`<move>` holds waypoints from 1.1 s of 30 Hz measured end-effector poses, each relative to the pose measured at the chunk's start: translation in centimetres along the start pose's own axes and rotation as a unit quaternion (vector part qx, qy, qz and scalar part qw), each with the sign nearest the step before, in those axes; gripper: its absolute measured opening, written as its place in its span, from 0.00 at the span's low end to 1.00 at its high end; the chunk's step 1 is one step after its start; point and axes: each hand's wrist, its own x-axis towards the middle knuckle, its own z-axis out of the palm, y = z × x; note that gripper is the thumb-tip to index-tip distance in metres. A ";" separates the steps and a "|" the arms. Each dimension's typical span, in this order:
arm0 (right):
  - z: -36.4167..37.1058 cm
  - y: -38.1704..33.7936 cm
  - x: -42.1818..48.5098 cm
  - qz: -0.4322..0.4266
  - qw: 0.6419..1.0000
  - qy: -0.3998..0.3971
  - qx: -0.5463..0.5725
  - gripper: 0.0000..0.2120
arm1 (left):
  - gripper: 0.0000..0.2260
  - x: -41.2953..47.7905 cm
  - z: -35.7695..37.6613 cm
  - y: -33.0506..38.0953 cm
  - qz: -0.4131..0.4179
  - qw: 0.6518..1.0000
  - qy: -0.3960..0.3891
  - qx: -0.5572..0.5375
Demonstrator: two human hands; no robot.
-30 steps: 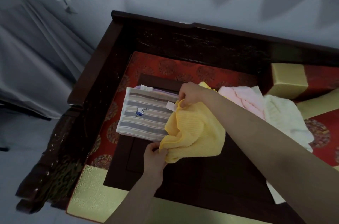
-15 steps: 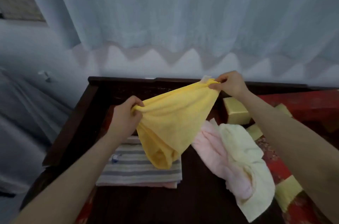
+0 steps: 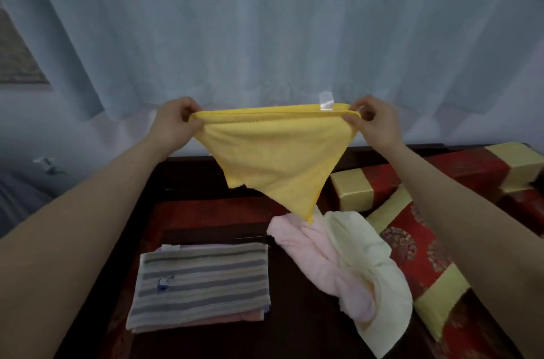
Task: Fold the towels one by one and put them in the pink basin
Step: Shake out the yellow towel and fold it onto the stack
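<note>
A yellow towel (image 3: 273,155) hangs in the air in front of me, its top edge stretched level and the rest drooping to a point. My left hand (image 3: 173,119) pinches its left corner and my right hand (image 3: 375,120) pinches its right corner, near a white label. Below, on the dark wooden tabletop (image 3: 294,326), lies a folded stack with a grey striped towel (image 3: 203,282) on top. To its right a pink towel (image 3: 323,261) and a cream towel (image 3: 379,267) lie crumpled together. No pink basin is in view.
Red and gold cushions (image 3: 412,182) lie at the right of the wooden seat. A pale curtain (image 3: 265,20) hangs behind, close to the raised towel. A dark wooden back rail (image 3: 188,170) runs under my arms.
Both hands lifted the yellow towel off the table and pulled its top edge out straight. The view tilted up from the tabletop toward the curtain.
</note>
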 end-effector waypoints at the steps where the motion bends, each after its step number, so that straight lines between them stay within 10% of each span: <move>1: -0.3 0.2 -0.1 0.002 1.000 0.010 0.008 0.15 | 0.12 0.1 0.0 -0.2 0.002 1.000 0.008 -0.004; 9: -0.4 0.2 -1.0 0.060 0.994 -0.003 0.089 0.09 | 0.10 -0.3 0.7 0.2 0.007 0.998 0.015 0.066; 13: -0.1 -0.5 -1.4 0.155 0.958 -0.117 0.210 0.13 | 0.14 0.0 1.1 0.6 -0.102 0.992 0.057 -0.049; 20: 1.5 -1.2 -2.2 0.122 0.961 -0.077 0.238 0.11 | 0.13 -0.5 -1.1 -0.3 -0.112 0.988 0.000 -0.103; 27: -0.5 -2.3 -6.9 0.121 0.883 -0.231 0.389 0.12 | 0.04 -6.8 -6.0 -2.8 -0.111 0.912 -0.192 -0.345; 33: 1.3 1.4 -16.4 0.202 0.821 -0.382 0.374 0.13 | 0.18 -15.6 -3.4 -8.5 -0.162 0.846 -0.457 -0.221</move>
